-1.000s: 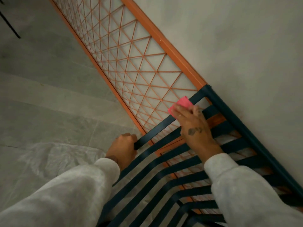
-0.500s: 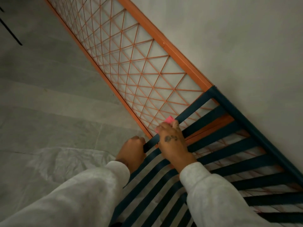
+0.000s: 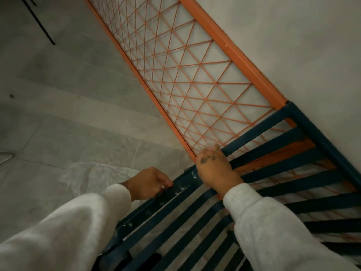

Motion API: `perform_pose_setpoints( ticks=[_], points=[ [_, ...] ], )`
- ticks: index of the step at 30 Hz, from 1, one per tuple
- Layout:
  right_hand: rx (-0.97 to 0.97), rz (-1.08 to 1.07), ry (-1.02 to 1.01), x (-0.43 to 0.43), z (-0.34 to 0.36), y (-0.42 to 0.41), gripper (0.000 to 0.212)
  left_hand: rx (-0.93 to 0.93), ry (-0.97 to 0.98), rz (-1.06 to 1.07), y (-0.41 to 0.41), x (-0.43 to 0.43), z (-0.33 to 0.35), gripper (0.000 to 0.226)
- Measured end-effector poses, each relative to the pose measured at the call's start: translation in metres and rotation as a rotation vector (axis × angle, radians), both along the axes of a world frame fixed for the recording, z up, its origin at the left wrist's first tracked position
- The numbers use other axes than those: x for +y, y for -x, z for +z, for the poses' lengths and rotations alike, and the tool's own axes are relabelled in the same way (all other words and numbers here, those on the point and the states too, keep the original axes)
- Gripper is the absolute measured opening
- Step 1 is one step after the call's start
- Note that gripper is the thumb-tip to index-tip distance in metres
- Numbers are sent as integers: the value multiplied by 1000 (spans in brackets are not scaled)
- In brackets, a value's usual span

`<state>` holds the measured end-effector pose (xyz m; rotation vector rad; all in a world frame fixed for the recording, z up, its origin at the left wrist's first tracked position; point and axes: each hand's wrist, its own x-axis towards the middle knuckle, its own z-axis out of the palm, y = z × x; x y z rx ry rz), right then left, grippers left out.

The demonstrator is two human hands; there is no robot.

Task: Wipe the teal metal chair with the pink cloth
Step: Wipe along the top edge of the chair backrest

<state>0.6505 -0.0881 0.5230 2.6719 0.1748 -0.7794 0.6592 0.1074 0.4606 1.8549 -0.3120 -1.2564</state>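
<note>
At the far left, a thin black rod (image 3: 37, 20) is being shown slanting over the grey floor (image 3: 58, 124). Nearer, a sheet of clear plastic (image 3: 93, 177) is being seen lying crumpled on that floor, just beside the chair.

The left hand (image 3: 148, 182), in a pale sleeve (image 3: 68, 231), is being held on the near left edge of the teal metal chair (image 3: 256, 132). Its fingers are being curled round the frame rail, with the thumb laid on top. White flecks are being shown on this rail.

The chair is being viewed from above, filling the lower right of the view, with its flat slats running across and its far corner being set against the wall (image 3: 293, 45).

The right hand (image 3: 214, 169) is being laid, back upward, on the left end of the outermost slat, with its fingers bent over the slat's edge. The pink cloth is being hidden from the camera, so what is being held under this hand cannot be told.

An orange lattice panel (image 3: 185, 75) is being seen running along the wall, with its near end passing under the chair's slats.
</note>
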Motion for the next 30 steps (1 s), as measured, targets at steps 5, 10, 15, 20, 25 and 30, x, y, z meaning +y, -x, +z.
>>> perform_pose_setpoints(
  ticks=[5,10,15,20,25,30],
  points=[
    [231,-163,-532,35,-21,28,25,171,5,161,8,12,-6,42],
    [154,-381,-378,-22,-5,3,57,227,73,175,15,30,-14,40],
    [-323,-338,-337,-18,-33,28,49,212,64,249,22,34,-16,48],
    [-417,-586,-682,57,-71,95,59,231,69,269,25,33,-12,49],
    [-198,-433,-870,35,-46,93,55,241,46,207,21,39,-10,46],
    [-468,-507,-755,-27,-40,61,57,258,49,209,26,47,-13,46]
  ],
)
